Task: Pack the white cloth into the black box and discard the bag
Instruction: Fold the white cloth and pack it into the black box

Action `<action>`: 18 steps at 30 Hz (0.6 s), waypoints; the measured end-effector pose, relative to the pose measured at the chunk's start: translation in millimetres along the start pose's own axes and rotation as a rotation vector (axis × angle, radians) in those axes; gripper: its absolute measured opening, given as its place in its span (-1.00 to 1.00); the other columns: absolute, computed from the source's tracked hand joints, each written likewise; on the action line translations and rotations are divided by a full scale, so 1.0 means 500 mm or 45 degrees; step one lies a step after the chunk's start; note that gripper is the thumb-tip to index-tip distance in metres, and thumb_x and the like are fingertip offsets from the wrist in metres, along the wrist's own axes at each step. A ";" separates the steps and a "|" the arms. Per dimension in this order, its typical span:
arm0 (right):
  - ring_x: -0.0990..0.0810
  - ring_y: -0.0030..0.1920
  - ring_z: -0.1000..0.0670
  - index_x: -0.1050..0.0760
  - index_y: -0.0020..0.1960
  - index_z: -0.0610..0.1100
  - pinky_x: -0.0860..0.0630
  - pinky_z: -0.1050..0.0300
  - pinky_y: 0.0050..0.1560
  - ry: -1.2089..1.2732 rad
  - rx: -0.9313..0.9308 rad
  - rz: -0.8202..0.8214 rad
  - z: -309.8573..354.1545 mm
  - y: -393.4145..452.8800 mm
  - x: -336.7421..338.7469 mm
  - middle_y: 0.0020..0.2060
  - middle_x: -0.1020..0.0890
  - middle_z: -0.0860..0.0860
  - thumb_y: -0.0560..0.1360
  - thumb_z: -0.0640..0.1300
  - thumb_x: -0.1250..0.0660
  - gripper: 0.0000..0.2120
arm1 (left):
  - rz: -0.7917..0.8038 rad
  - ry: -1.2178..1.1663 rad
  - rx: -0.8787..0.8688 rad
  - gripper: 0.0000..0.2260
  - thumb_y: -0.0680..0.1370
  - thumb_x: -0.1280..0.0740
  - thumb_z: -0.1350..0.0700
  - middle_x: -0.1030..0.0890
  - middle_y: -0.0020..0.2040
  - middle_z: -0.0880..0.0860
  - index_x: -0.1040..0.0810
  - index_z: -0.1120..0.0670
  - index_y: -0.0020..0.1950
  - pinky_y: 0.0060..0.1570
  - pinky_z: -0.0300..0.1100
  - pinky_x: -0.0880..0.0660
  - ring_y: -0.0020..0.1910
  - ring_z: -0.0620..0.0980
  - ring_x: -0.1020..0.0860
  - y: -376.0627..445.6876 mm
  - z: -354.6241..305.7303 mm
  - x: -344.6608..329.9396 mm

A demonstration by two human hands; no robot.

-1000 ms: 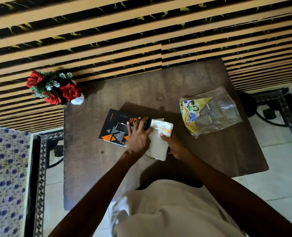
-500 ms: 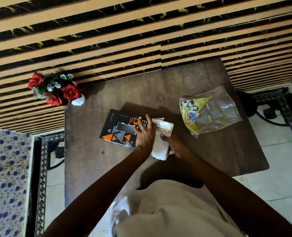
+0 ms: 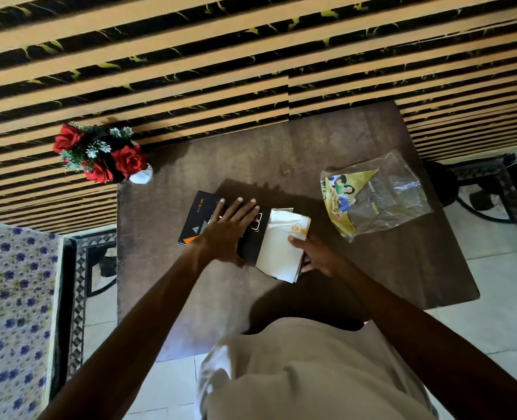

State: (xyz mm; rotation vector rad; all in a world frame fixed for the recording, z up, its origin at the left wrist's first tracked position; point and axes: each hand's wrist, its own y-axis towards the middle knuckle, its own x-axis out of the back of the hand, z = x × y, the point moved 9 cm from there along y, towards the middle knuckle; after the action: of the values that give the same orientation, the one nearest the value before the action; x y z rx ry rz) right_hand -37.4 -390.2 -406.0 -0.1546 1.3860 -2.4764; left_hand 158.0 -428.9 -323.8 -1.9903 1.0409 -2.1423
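While the left hand (image 3: 227,234) presses flat on the box (image 3: 201,216), the right hand (image 3: 318,256) pinches the cloth (image 3: 281,247) mid-tabletop (image 3: 281,153); bag (image 3: 378,195) near the right edge.

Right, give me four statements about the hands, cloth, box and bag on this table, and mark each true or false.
1. The left hand lies flat on the black box. True.
2. The white cloth is fully inside the box. False: it sticks out at the box's right end, with the right hand on it.
3. The bag lies on the table, untouched. True.
4. The red flowers stand beside the bag. False: they stand at the table's far left corner.
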 end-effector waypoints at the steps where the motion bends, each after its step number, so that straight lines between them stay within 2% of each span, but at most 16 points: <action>1: -0.57 0.18 -0.25 -0.44 0.25 -0.04 -0.63 -0.16 -0.04 -0.011 -0.005 -0.005 0.000 0.001 0.002 0.22 -0.57 -0.19 0.50 0.14 -0.34 -0.59 | 0.014 0.049 0.005 0.30 0.14 -0.47 -0.44 0.17 0.61 0.02 0.19 0.06 0.60 0.52 0.26 0.17 0.59 0.10 0.16 -0.004 0.010 -0.009; 5: -0.58 0.13 -0.18 -0.45 0.24 0.04 -0.61 -0.08 -0.10 0.053 -0.075 -0.073 0.004 -0.010 -0.005 0.12 -0.60 -0.09 0.40 0.34 -0.32 -0.45 | -0.076 0.009 0.036 0.33 0.10 -0.55 -0.35 0.06 0.63 0.07 0.20 0.03 0.60 0.51 0.23 0.18 0.60 0.15 0.09 -0.003 0.015 -0.009; 8: -0.63 0.04 -0.10 -0.53 0.17 0.05 -0.53 0.02 -0.14 0.174 -0.079 -0.119 0.030 -0.013 -0.028 0.02 -0.68 -0.03 0.30 0.38 -0.37 -0.43 | -0.099 -0.078 0.057 0.33 0.08 -0.57 -0.30 0.01 0.62 0.07 0.18 -0.02 0.60 0.52 0.26 0.10 0.59 0.17 0.06 -0.002 0.003 -0.004; 10: -0.68 -0.07 -0.10 -0.58 0.07 0.01 -0.60 -0.02 -0.08 0.174 -0.051 -0.213 0.046 0.009 -0.032 -0.05 -0.71 -0.05 0.22 0.40 -0.42 -0.40 | -0.100 -0.113 0.062 0.32 0.08 -0.58 -0.28 0.01 0.62 0.07 0.19 -0.03 0.60 0.50 0.26 0.09 0.59 0.17 0.06 -0.003 0.001 -0.002; 12: -0.69 -0.10 -0.13 -0.58 0.06 0.01 -0.62 -0.12 0.04 0.165 -0.028 -0.324 0.054 0.038 -0.028 -0.05 -0.71 -0.06 0.00 0.51 -0.43 -0.20 | -0.096 -0.137 0.075 0.32 0.10 -0.59 -0.27 0.03 0.62 0.07 0.20 -0.03 0.60 0.49 0.25 0.11 0.59 0.17 0.08 -0.003 0.001 -0.001; 14: -0.64 0.00 -0.13 -0.52 0.17 0.01 -0.57 -0.09 0.10 0.167 -0.032 -0.397 0.052 0.056 -0.023 0.06 -0.64 -0.05 -0.13 0.55 -0.41 0.00 | -0.102 -0.163 0.083 0.31 0.12 -0.59 -0.27 0.04 0.62 0.07 0.20 -0.03 0.60 0.49 0.25 0.13 0.59 0.17 0.09 -0.003 -0.002 0.002; 16: -0.58 0.12 -0.12 -0.46 0.28 -0.02 -0.51 -0.07 0.18 0.186 -0.034 -0.445 0.065 0.037 -0.028 0.17 -0.56 -0.05 -0.08 0.49 -0.43 0.03 | -0.128 -0.178 0.079 0.30 0.12 -0.58 -0.28 0.02 0.62 0.08 0.18 -0.02 0.60 0.49 0.26 0.12 0.59 0.18 0.08 -0.002 -0.005 0.007; 18: -0.54 0.19 -0.13 -0.41 0.34 -0.07 -0.47 -0.03 0.19 0.186 -0.038 -0.490 0.071 0.024 -0.030 0.23 -0.51 -0.07 0.06 0.40 -0.47 -0.03 | -0.132 -0.191 0.081 0.29 0.12 -0.58 -0.28 0.00 0.62 0.09 0.17 -0.02 0.60 0.49 0.28 0.10 0.59 0.19 0.06 0.001 -0.004 0.008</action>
State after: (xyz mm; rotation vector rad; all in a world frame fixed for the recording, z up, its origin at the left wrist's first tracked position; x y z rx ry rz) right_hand -12.5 -420.6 -396.8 -0.2750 1.5797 -2.8273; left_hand 155.5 -430.2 -320.4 -2.1799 0.8554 -2.0071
